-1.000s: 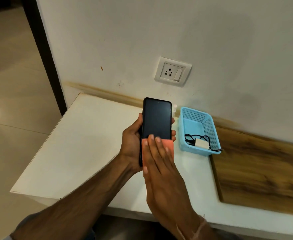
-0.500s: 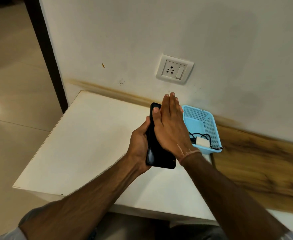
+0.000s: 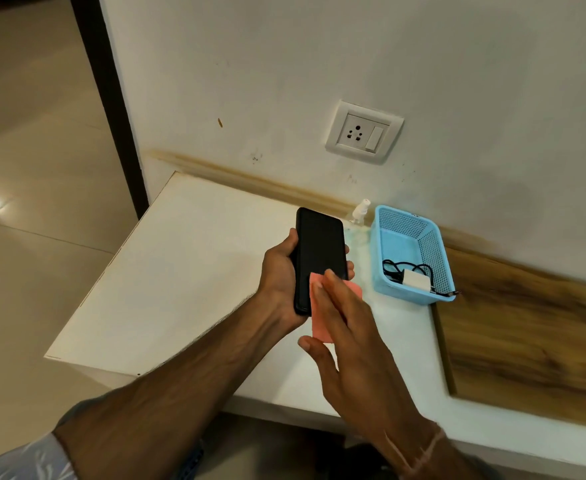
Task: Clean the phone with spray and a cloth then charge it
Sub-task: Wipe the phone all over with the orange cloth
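The left hand (image 3: 279, 271) clamps the phone (image 3: 321, 244) steady so the right hand (image 3: 353, 341), fingers straight, presses the cloth (image 3: 319, 323) on its six-o'clock end.

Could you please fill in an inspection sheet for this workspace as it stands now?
Surface: white table; wooden panel adjoins its right side.
Job's things: phone held above the table; pink cloth on its lower screen; spray bottle by the wall, left of the blue basket; charger in the basket.
Clutter: nothing seen.
Grips: left hand grips the phone's edges; right hand presses the cloth with straight fingers.
Cables: black cable coiled in the basket.
Surroundings: wall socket, nothing plugged in; tiled floor at left.
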